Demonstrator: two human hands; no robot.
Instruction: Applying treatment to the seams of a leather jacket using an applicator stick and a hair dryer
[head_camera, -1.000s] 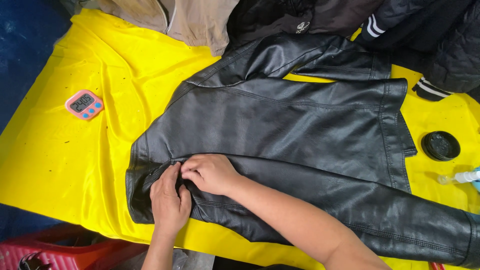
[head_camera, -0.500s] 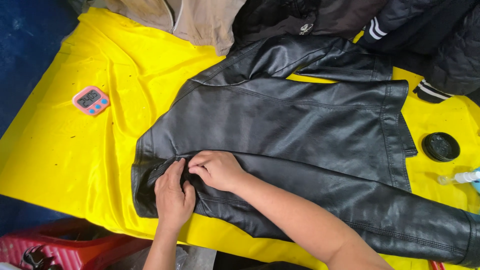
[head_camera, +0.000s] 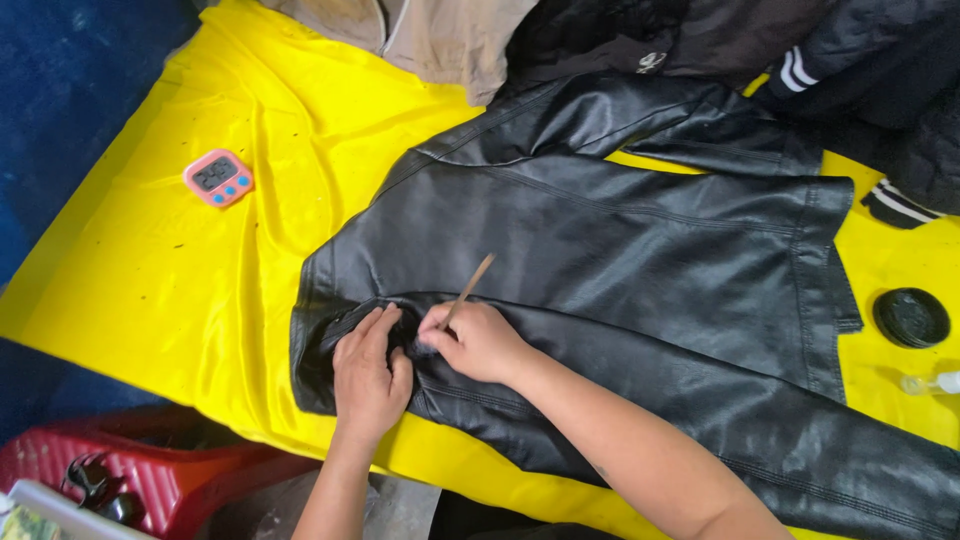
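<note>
Near the front edge of the yellow plastic-covered table (head_camera: 150, 270), the left hand (head_camera: 368, 375) presses flat, fingers spread, on the collar of the glossy black leather jacket (head_camera: 640, 260) to steady it, while the right hand (head_camera: 478, 340) pinches a thin wooden-handled brush (head_camera: 468, 292) whose tip works at the fold.

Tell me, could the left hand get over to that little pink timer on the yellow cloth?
Probably yes: the left hand rests on the black jacket, and only bare yellow cloth lies between it and the pink timer.
</note>
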